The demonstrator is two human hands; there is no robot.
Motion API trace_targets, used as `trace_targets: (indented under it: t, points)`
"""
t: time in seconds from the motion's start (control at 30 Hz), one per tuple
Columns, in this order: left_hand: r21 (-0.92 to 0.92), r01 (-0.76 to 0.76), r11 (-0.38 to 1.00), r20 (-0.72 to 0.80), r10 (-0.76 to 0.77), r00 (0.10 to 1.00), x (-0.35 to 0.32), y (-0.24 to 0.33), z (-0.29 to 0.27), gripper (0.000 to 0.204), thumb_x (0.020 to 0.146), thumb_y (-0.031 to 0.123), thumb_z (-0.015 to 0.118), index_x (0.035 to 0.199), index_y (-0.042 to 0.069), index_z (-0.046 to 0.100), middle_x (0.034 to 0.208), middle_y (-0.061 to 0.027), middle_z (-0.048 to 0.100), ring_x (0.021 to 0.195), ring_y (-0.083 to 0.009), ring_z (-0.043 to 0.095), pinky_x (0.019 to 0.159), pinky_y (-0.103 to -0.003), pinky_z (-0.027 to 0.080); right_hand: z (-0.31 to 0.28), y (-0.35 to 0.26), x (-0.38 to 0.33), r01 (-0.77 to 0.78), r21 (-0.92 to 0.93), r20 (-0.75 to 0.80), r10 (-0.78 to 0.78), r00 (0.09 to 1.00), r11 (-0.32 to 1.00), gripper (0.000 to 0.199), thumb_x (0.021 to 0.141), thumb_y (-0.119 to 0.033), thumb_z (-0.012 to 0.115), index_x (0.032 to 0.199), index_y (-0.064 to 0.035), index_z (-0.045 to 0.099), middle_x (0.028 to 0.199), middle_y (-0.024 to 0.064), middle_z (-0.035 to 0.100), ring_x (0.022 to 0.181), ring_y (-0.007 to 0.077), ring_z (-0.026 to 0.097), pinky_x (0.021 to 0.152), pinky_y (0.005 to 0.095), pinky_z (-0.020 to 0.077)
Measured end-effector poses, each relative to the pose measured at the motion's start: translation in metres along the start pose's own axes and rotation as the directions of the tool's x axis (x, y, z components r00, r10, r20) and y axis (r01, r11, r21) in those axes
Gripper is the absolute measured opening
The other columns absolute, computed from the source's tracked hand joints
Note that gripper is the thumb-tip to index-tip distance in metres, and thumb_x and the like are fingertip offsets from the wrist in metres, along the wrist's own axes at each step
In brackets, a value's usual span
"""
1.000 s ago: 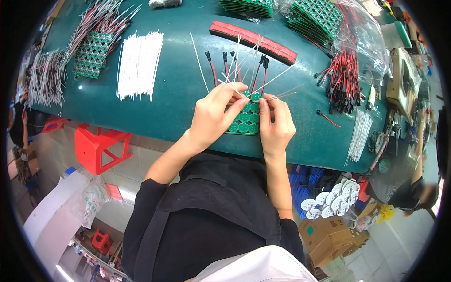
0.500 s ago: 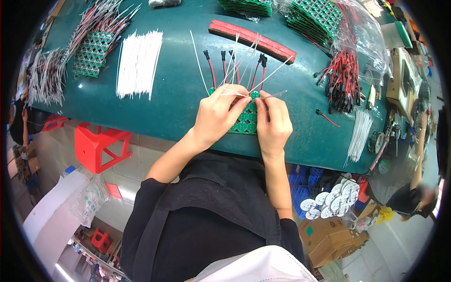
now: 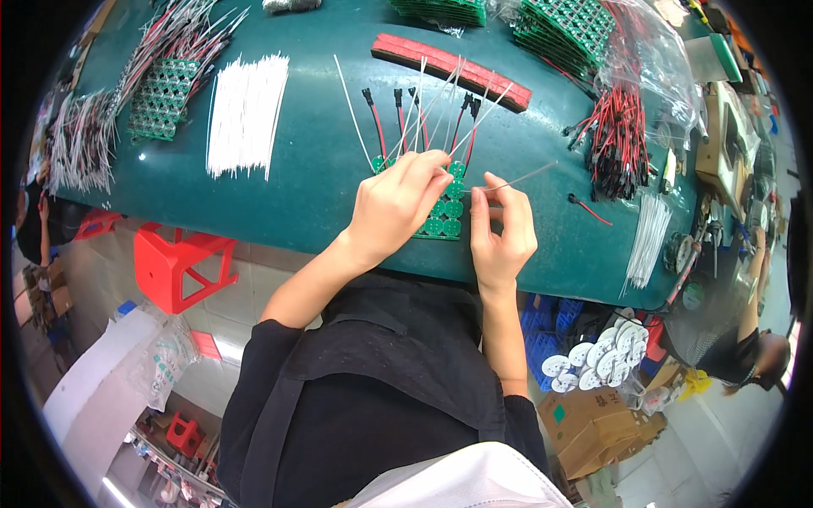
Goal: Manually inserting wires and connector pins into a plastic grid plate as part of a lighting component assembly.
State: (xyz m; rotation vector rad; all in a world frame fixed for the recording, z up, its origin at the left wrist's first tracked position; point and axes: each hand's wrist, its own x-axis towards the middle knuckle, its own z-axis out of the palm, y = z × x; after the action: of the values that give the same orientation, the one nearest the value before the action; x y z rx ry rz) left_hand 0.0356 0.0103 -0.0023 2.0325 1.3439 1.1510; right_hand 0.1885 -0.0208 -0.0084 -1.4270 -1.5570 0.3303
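A green circuit board panel of round sections (image 3: 436, 227) lies at the table's near edge, partly covered by my left hand. Several red-and-black leads with black plugs (image 3: 400, 106) stretch away from its far side, among fanned-out white wires (image 3: 348, 106). My left hand (image 3: 396, 201) is closed over the board, thumb and forefinger pinched on white wires; the exact number is hidden. Just right of the board, my right hand (image 3: 505, 233) pinches one thin white wire (image 3: 535, 172), whose free end points up and right.
A red foam strip (image 3: 453, 69) lies beyond the leads. White wire bundles (image 3: 247, 117) (image 3: 648, 241) lie at both sides. Green boards (image 3: 566, 38) are stacked at the far right near red-black leads (image 3: 616, 144). A red stool (image 3: 174, 267) stands left; another person (image 3: 745, 356) is at right.
My right hand has moved right, away from my left hand and the board, drawing the thin white wire outward. My left hand stays nearly in place.
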Motion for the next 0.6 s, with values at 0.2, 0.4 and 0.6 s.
trace_targets:
  t: [0.2, 0.4, 0.6]
  points:
    - [0.038, -0.038, 0.999, -0.016, 0.039, 0.999, 0.001, 0.003, 0.004, 0.047, 0.082, -0.001, 0.074, 0.124, 0.002, 0.055, 0.085, -0.0084, 0.07, 0.072, -0.0174, 0.071, 0.063, -0.027, 0.058, 0.002, -0.001, -0.005, 0.006, 0.05, 0.018, -0.007, 1.0, 0.999, 0.021, 0.08, 0.01, 0.071, 0.1, 0.0058, 0.064, 0.097, 0.0157, 0.068, 0.073, 0.0186, 0.07, 0.059, 0.027, 0.0597]
    - [-0.126, 0.049, 0.991, -0.048, -0.056, 0.997, -0.012, 0.002, -0.002, 0.038, 0.082, 0.001, 0.074, 0.116, 0.001, 0.058, 0.087, -0.0089, 0.069, 0.073, -0.0164, 0.071, 0.062, -0.028, 0.058, 0.002, 0.001, -0.004, 0.041, 0.038, 0.019, -0.042, 0.999, 0.998, 0.022, 0.08, 0.01, 0.071, 0.1, 0.0056, 0.064, 0.096, 0.0155, 0.068, 0.071, 0.0188, 0.069, 0.058, 0.027, 0.0591]
    - [-0.158, 0.081, 0.984, -0.05, -0.09, 0.995, -0.019, 0.002, 0.0, 0.024, 0.082, 0.002, 0.074, 0.102, 0.001, 0.06, 0.089, -0.0088, 0.068, 0.072, -0.0167, 0.07, 0.06, -0.028, 0.058, 0.007, 0.001, -0.004, 0.073, 0.022, 0.001, -0.073, 0.997, 0.997, 0.022, 0.079, 0.01, 0.072, 0.099, 0.0043, 0.064, 0.093, 0.0146, 0.068, 0.069, 0.0192, 0.068, 0.055, 0.0273, 0.0582]
